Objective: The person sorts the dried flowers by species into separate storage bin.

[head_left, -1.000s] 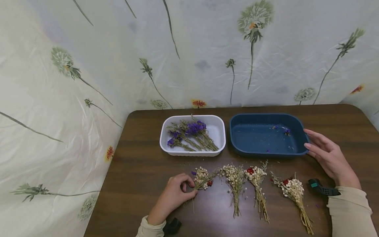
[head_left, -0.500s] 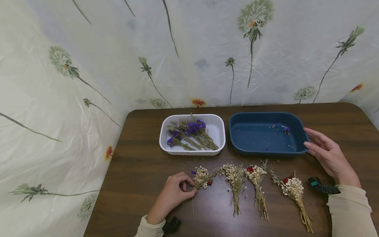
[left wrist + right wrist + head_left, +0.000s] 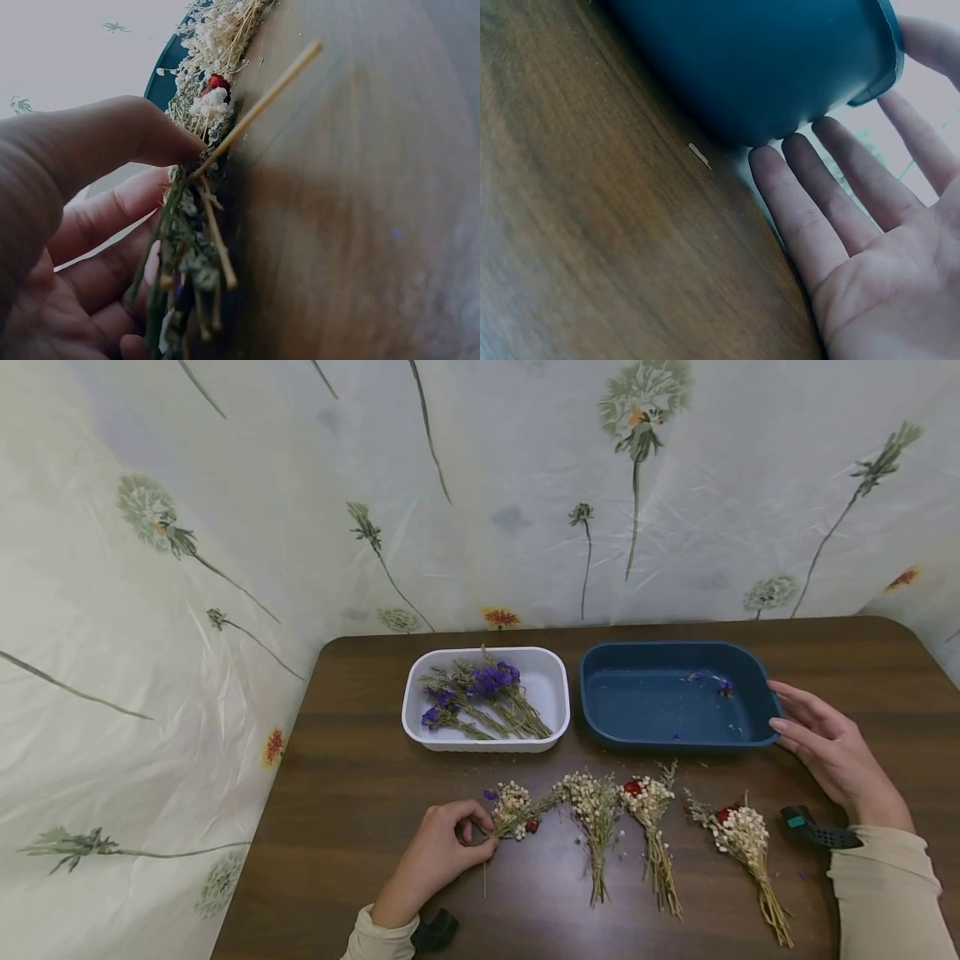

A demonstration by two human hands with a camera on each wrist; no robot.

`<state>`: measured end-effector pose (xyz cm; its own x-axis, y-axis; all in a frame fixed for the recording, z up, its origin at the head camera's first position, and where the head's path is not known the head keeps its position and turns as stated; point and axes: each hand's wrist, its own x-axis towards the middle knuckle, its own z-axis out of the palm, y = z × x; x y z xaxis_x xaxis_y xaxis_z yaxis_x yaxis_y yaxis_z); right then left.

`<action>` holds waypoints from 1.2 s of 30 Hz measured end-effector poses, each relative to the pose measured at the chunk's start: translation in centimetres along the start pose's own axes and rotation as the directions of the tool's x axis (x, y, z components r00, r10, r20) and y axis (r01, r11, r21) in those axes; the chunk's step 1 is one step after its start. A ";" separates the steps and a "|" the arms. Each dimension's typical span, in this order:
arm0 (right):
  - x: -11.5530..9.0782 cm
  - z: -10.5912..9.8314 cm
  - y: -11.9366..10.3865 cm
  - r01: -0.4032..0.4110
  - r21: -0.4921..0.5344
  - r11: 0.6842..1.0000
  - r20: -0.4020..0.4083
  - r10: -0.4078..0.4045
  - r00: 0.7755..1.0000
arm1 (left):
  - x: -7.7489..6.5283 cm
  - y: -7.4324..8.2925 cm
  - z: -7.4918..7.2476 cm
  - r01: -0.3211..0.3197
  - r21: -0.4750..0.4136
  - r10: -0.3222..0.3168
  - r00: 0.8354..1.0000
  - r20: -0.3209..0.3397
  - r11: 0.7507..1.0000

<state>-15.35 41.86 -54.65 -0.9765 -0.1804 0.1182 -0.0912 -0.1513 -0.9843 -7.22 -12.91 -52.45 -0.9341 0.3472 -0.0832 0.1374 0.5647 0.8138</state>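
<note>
My left hand [image 3: 438, 852] pinches the stems of a small dried flower bunch [image 3: 512, 806] between thumb and fingers, just above the table. White blossoms, a red bloom and a bit of purple top that bunch; its cut stems [image 3: 214, 232] hang across the palm in the left wrist view. At the right end of the dark blue tray [image 3: 678, 745], my right hand [image 3: 843, 760] touches the outer wall with straight fingers. Fingertips [image 3: 769, 159] meet the tray's side in the right wrist view. A few purple petals [image 3: 725, 687] lie inside the tray.
Three more dried bunches, a left one [image 3: 596, 835], a middle one [image 3: 651, 835] and a right one [image 3: 750, 852], lie in a row on the brown table [image 3: 330, 793]. A white tray [image 3: 491, 745] behind holds several purple-flowered stems [image 3: 491, 681]. Patterned sheeting [image 3: 487, 485] rises behind.
The head view has shifted very slightly. Both hands keep their places, the left on the dried flower bunch and the right against the blue tray.
</note>
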 end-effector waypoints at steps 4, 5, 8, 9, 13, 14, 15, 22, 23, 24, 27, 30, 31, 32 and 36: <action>-0.1 0.0 -0.1 0.005 -0.005 1.000 0.005 -0.005 1.000 | 0.0 -0.1 0.1 -0.022 -0.009 0.022 1.000 -0.004 1.000; -0.1 0.0 -0.1 0.007 -0.007 1.000 0.006 -0.007 1.000 | 0.0 -0.1 0.1 -0.027 -0.011 0.027 1.000 -0.007 1.000; -0.1 0.0 0.0 0.008 -0.015 1.000 0.002 -0.008 1.000 | 0.0 -0.1 0.1 -0.045 -0.029 0.044 0.999 -0.015 0.999; -0.1 0.0 0.0 0.008 -0.018 1.000 0.000 -0.008 1.000 | -0.1 -0.2 0.1 -0.052 -0.032 0.051 0.999 -0.018 0.998; -0.2 0.0 0.0 0.005 -0.017 1.000 -0.010 -0.005 1.000 | 0.0 -0.3 0.1 -0.075 -0.044 0.075 0.997 -0.023 0.996; -0.2 0.0 0.1 0.006 -0.014 1.000 -0.012 -0.006 1.000 | 0.0 -0.3 0.2 -0.081 -0.047 0.080 0.997 -0.025 0.996; -0.2 0.0 0.1 0.007 -0.012 1.000 -0.013 -0.007 1.000 | 0.0 -0.4 0.2 -0.084 -0.051 0.083 0.996 -0.027 0.995; -0.3 -0.1 0.1 0.020 -0.008 1.000 -0.015 -0.020 1.000 | 0.1 -0.2 0.3 -0.091 -0.088 0.086 0.994 -0.062 0.992; -0.4 -0.1 0.0 0.019 -0.010 1.000 -0.014 -0.019 1.000 | 0.1 -0.1 0.3 -0.092 -0.094 0.086 0.994 -0.068 0.991; -0.4 -0.1 0.0 0.017 -0.010 1.000 -0.014 -0.018 1.000 | 0.1 -0.1 0.3 -0.095 -0.101 0.088 0.993 -0.077 0.990; -0.4 -0.1 0.0 0.004 -0.015 1.000 -0.015 -0.005 1.000 | 0.0 0.1 0.2 -0.103 -0.110 0.091 0.990 -0.109 0.989; -0.3 -0.1 0.0 -0.010 -0.022 1.000 -0.018 0.010 1.000 | 0.0 0.3 0.2 -0.102 -0.110 0.086 0.987 -0.137 0.989; -0.2 -0.1 0.0 -0.011 -0.024 1.000 -0.019 0.011 1.000 | 0.0 0.4 0.2 -0.102 -0.109 0.086 0.986 -0.145 0.989; -0.1 -0.1 0.0 -0.014 -0.029 0.999 -0.019 0.014 1.000 | 0.0 0.4 0.2 -0.108 -0.110 0.090 0.984 -0.154 0.988; 0.1 0.1 0.1 -0.015 -0.037 0.999 -0.026 0.014 1.000 | 0.0 0.5 0.3 -0.128 -0.106 0.108 0.978 -0.176 0.986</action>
<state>-15.40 41.76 -54.70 -0.9824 -0.1576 0.1006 -0.0834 -0.1124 -0.9902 -7.09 -12.43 -52.21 -0.9572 0.2687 0.1079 0.2201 0.4331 0.8741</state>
